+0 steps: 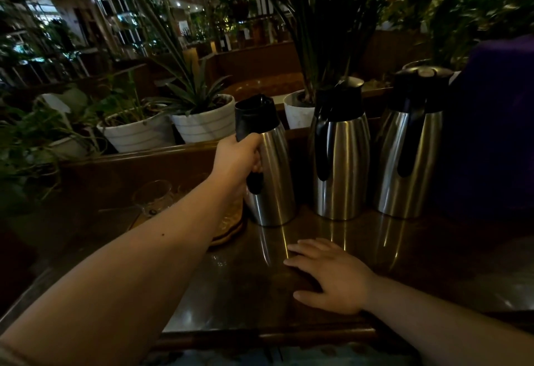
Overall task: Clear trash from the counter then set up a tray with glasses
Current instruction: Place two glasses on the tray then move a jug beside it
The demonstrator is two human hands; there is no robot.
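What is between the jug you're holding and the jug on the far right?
One more steel jug stands between the held jug, gripped by the left hand, and the far right jug, seen in the head view.

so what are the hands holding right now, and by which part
The left hand grips the leftmost steel jug by its black handle. The right hand lies flat on the counter, holding nothing.

silver jug, black handle
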